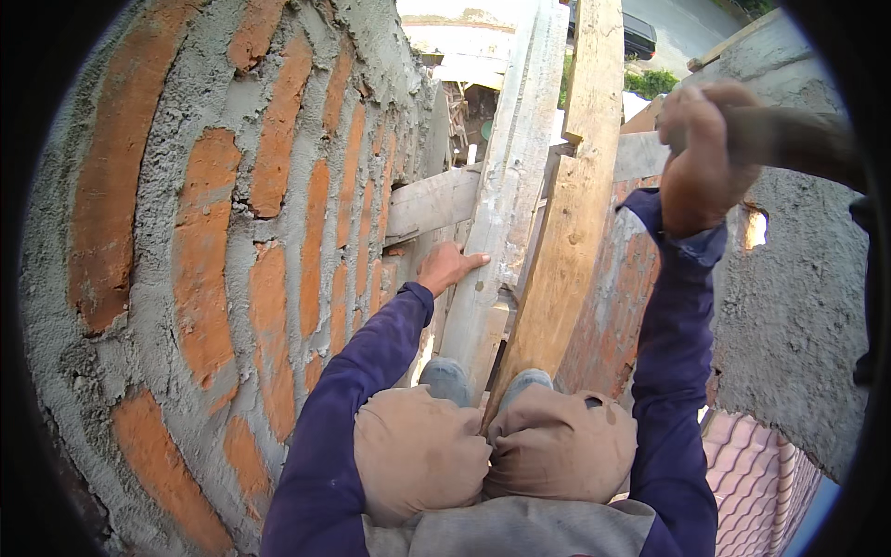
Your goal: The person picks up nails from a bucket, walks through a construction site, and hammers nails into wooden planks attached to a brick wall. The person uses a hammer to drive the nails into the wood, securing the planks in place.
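Note:
My left hand (451, 267) grips the left edge of a grey, weathered wooden plank (502, 181), its thumb lying on the top face. My right hand (703, 157) is raised at the upper right, its fingers closed around a dark, thick bar (800, 143). The bar is blurred and runs out of view to the right, so I cannot tell what it is. Beside the grey plank lies a yellowish wooden plank (574, 230) with a notch in its left edge. My shoes (445, 380) rest on the planks, below my bent knees.
A brick wall (202, 257) with rough mortar rises close on the left. A wooden crosspiece (435, 203) passes under the planks. At right stand a brick wall section (616, 299) and a cement-rendered surface (786, 299). Far below are a tiled roof (741, 473) and a dark vehicle (637, 36).

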Available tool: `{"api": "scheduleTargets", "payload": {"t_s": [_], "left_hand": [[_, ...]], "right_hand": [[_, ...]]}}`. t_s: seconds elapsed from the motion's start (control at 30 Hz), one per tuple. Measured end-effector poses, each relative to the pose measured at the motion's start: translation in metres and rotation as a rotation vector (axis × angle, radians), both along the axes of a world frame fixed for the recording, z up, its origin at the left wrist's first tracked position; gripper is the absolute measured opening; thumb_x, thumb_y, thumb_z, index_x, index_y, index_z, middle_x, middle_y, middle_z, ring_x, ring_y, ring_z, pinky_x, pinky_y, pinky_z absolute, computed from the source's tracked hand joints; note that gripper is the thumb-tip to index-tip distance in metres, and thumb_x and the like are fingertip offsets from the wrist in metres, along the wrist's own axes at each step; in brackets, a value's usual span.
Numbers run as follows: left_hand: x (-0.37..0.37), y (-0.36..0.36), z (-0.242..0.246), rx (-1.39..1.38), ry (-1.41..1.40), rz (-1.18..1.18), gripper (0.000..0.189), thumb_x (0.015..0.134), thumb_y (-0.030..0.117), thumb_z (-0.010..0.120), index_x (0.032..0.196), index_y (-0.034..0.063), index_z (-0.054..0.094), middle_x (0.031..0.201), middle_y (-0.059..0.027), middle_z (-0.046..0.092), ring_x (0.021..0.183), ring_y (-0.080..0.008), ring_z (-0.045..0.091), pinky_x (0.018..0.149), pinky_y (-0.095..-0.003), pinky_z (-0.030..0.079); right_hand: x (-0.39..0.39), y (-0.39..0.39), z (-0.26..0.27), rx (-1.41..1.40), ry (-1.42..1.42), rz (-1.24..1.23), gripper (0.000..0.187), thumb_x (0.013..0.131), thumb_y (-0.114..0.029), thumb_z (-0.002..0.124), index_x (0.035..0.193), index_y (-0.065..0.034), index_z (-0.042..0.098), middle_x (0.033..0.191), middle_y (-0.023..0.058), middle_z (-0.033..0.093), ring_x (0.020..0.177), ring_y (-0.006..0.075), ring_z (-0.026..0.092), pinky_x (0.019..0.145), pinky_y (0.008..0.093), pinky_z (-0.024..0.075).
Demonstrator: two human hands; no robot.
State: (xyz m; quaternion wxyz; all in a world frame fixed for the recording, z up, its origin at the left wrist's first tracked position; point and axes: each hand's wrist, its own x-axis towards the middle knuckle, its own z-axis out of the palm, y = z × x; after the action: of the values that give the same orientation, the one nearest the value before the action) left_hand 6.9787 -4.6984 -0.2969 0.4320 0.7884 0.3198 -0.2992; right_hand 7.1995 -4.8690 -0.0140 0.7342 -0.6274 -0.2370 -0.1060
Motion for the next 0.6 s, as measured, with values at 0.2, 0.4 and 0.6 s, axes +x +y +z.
{"api": "scheduleTargets", "payload": {"t_s": [0.2, 0.4, 0.6], "left_hand": [[-0.005, -0.003, -0.009, 0.086, -0.161, -0.028, 0.075, 0.078, 0.067, 0.071, 0.105, -0.0031, 0.074, 0.102, -0.0243, 0.074, 0.099, -0.0375, 0.072, 0.088, -0.0466, 0.053], [-0.001, 0.002, -0.011, 0.064, -0.063, -0.067, 0.074, 0.082, 0.064, 0.070, 0.116, -0.0018, 0.073, 0.104, -0.0215, 0.075, 0.098, -0.0344, 0.072, 0.088, -0.0416, 0.053], [0.004, 0.003, 0.005, 0.054, -0.037, -0.065, 0.077, 0.081, 0.065, 0.071, 0.115, -0.0045, 0.072, 0.104, -0.0227, 0.075, 0.098, -0.0347, 0.072, 0.088, -0.0425, 0.053]], "right_hand": [[-0.073, -0.018, -0.193, -0.688, 1.189, 0.343, 0.013, 0.080, -0.013, 0.062, 0.087, -0.0051, 0.055, 0.063, 0.0034, 0.051, 0.045, 0.0131, 0.050, 0.039, 0.0295, 0.0370], [-0.045, -0.050, -0.090, -0.399, 0.815, 0.426, 0.021, 0.085, -0.016, 0.064, 0.099, -0.0040, 0.053, 0.066, 0.0012, 0.050, 0.048, 0.0099, 0.046, 0.041, 0.0264, 0.0346], [-0.023, -0.003, -0.031, 0.035, 0.175, 0.164, 0.010, 0.091, 0.000, 0.064, 0.099, -0.0045, 0.059, 0.076, 0.0016, 0.057, 0.065, 0.0080, 0.053, 0.059, 0.0250, 0.0440]]}}
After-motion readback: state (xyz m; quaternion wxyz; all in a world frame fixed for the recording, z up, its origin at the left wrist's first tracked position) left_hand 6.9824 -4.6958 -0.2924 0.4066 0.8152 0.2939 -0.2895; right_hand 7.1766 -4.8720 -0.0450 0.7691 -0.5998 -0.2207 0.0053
